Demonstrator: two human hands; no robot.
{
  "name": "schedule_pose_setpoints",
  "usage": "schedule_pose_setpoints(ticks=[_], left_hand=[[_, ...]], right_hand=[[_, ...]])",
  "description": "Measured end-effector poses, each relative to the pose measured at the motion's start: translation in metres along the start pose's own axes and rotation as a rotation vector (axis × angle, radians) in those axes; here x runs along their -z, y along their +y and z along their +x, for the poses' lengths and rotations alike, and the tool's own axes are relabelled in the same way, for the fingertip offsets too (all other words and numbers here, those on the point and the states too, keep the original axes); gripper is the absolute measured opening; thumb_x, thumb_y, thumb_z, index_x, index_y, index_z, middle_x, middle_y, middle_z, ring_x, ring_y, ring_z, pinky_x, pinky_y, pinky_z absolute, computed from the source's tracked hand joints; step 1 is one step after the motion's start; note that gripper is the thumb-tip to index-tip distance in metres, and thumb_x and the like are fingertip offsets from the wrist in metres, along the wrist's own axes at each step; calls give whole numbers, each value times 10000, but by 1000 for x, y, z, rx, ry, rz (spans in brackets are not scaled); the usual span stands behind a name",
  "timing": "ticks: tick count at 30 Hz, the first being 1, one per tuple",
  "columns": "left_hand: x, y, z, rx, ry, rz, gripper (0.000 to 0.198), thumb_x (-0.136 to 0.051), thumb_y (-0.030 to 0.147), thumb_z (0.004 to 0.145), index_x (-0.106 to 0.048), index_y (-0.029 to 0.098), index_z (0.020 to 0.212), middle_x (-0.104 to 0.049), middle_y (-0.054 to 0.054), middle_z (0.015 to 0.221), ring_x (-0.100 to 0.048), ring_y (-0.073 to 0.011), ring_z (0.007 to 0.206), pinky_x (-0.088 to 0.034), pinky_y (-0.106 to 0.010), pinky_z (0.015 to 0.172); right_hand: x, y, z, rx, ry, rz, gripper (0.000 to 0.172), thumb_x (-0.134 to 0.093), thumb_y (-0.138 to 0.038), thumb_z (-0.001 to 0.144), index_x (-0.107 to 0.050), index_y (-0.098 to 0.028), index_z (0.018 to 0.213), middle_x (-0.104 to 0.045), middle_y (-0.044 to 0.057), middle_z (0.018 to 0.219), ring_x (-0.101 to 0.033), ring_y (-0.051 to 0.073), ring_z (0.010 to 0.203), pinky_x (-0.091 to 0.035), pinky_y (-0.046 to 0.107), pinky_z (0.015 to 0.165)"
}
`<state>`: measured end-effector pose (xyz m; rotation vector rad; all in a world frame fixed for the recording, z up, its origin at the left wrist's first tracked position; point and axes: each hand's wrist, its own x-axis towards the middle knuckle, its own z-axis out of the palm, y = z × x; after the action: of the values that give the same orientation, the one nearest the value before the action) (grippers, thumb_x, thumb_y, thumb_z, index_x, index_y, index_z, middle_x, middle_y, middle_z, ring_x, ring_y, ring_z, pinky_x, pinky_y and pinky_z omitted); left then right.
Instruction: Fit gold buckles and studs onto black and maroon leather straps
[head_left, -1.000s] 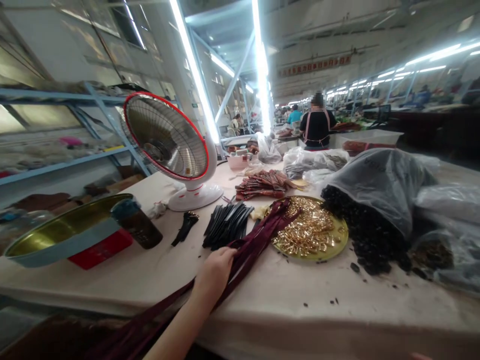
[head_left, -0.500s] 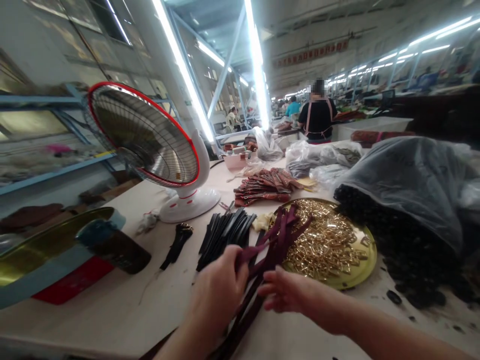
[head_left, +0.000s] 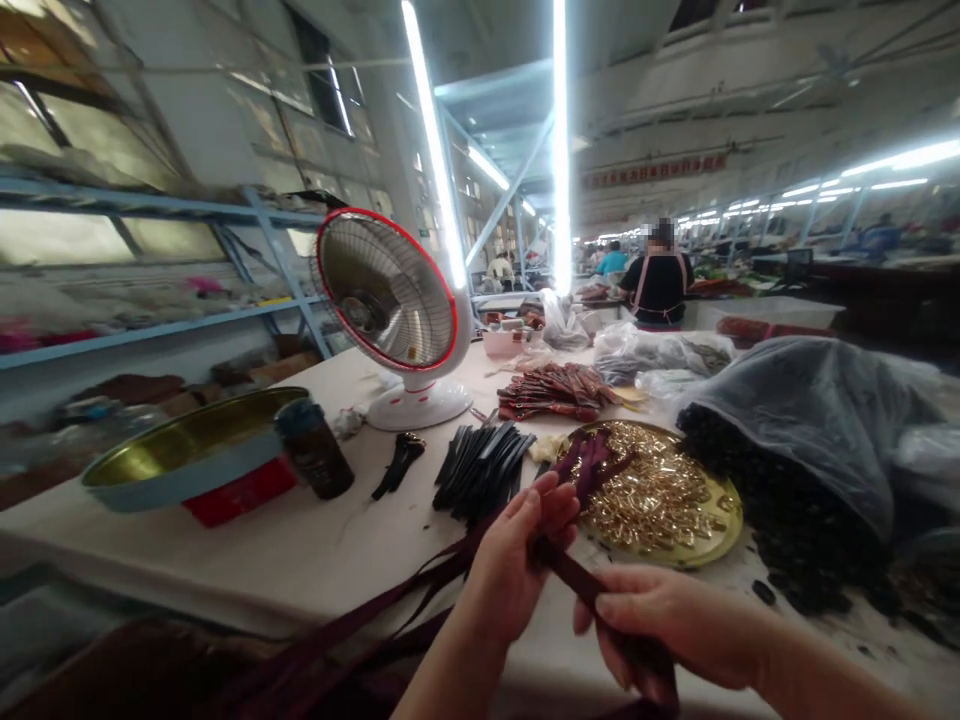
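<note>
A dark maroon strap (head_left: 576, 573) runs between my two hands above the front of the table. My left hand (head_left: 517, 560) is turned partly palm up, its thumb and curled fingers around the strap's upper end. My right hand (head_left: 645, 615) pinches the strap lower down, and its loose end hangs below the fingers. More maroon straps (head_left: 420, 590) trail from beneath my left forearm toward the table's front edge. Beyond my hands, other maroon straps (head_left: 592, 462) lie on a round golden tray (head_left: 721, 548) heaped with gold-coloured metal buckles (head_left: 652, 500).
Black strips (head_left: 480, 465) lie left of the tray, reddish-brown pieces (head_left: 559, 390) behind it. At right, a plastic bag (head_left: 810, 430) spills small black parts (head_left: 795, 530). A fan (head_left: 420, 400), a dark jar (head_left: 319, 455) and a scale with a golden pan (head_left: 187, 440) stand at left. A person (head_left: 660, 285) is farther back.
My right hand, open and empty before, now grips a strap. My left hand has moved right and turned more palm up. The view has shifted left, so the fan and scale appear farther right.
</note>
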<state>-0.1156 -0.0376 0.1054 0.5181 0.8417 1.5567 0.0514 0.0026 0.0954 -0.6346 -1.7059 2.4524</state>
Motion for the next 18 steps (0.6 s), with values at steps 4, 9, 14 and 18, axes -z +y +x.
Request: schedule_pose_setpoints(ticks=[4,9,14,18], left_hand=[[-9,-21,-32,-44,-2,-27,350,-576,372,795,-564,191,1095,-542,-118,1222,-510,-236,1112,-386,-358,921],[-3,-76,-73,82,222,-6,342,-601,451,748,-617,151,912,-597,-133,1087,-563,-253,1014,-418,-372,865],[-20,-96,-106,106,-47,28,419,-600,433,757,-598,131,1048,-650,-144,979,-619,-264,894,-453,-384,798],[-39,-63,-108,-48,-7,-31,307,-523,397,823,-593,170,1017,-663,-102,977,-624,-223,887,-480,-350,772]], right_hand=[[-5,8,-45,9,124,-21,286,-507,-422,834,-541,-145,896,-577,-4,635,-484,37,407,-340,122,377],[-16,7,-64,86,152,-178,300,-476,-435,855,-535,-145,908,-491,-47,548,-417,31,396,-294,127,379],[-36,10,-66,43,52,-377,334,-462,-471,850,-523,-144,880,-479,-44,550,-414,46,419,-331,153,406],[-43,13,-67,56,64,-402,275,-562,-412,794,-516,-148,858,-503,-33,598,-468,67,486,-382,179,469]])
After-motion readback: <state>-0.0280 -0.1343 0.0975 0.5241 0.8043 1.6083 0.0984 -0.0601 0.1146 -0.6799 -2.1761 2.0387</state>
